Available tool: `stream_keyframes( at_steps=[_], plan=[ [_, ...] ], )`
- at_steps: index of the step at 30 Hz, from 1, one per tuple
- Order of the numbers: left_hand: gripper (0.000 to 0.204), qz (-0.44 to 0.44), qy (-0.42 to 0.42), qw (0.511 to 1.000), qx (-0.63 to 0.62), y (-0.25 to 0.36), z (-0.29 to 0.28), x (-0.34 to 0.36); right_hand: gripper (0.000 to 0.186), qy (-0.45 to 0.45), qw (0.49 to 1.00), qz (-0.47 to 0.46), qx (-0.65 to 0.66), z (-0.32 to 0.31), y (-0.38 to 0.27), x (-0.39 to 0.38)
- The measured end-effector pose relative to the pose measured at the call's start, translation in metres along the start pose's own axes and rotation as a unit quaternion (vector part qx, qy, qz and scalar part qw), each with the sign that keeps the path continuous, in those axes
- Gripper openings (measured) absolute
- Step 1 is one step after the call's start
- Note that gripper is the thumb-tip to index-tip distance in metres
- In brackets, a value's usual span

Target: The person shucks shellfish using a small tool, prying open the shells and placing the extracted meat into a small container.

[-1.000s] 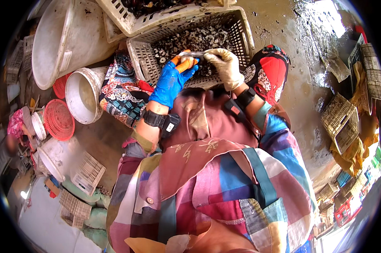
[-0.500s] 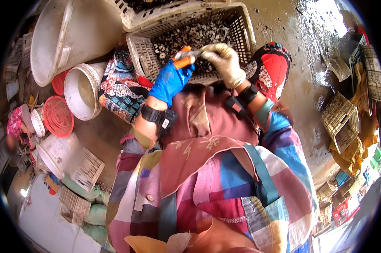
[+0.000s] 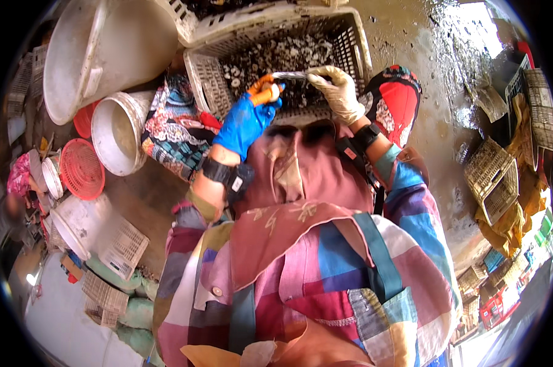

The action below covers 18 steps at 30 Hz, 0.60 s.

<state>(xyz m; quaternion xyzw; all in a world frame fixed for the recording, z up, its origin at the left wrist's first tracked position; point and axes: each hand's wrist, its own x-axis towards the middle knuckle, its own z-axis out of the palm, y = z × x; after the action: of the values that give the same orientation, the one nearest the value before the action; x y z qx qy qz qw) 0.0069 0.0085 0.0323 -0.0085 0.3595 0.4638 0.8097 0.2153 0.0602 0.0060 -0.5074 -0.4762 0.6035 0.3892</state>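
My left hand (image 3: 246, 119), in a blue glove with orange finger covers, is curled at the crate's near half; what it grips is too small and hidden to name. My right hand (image 3: 342, 95), in a cream glove, pinches a slender silvery metal tool (image 3: 291, 75) that reaches across to my left fingertips. Below both hands is a dirty white slatted crate (image 3: 362, 43) holding many small dark and whitish pieces (image 3: 288, 49).
Behind sits a second crate (image 3: 184, 15). At left are a big white tub (image 3: 68, 61), white bucket (image 3: 111, 137) and red basket (image 3: 84, 171). Wet floor (image 3: 429, 55) and stacked crates (image 3: 490, 177) lie right. My legs in patterned fabric (image 3: 392, 98) flank the crate.
My right hand has shifted slightly right since a second ago, still with the tool. My left hand has moved a little left and stays curled beside the tool's end.
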Motion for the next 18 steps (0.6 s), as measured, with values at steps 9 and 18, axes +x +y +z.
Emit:
stream_keyframes(
  at_steps=[9, 18],
  plan=[
    [0.025, 0.005, 0.048, 0.997, 0.065, 0.000, 0.004, -0.002, 0.016, -0.042, 0.999, -0.024, -0.014, 0.006, -0.002, -0.004],
    [0.032, 0.002, 0.053, 0.996, 0.075, -0.004, 0.004, -0.005, 0.016, -0.047, 0.999, -0.012, -0.010, 0.015, 0.001, -0.011]
  ],
)
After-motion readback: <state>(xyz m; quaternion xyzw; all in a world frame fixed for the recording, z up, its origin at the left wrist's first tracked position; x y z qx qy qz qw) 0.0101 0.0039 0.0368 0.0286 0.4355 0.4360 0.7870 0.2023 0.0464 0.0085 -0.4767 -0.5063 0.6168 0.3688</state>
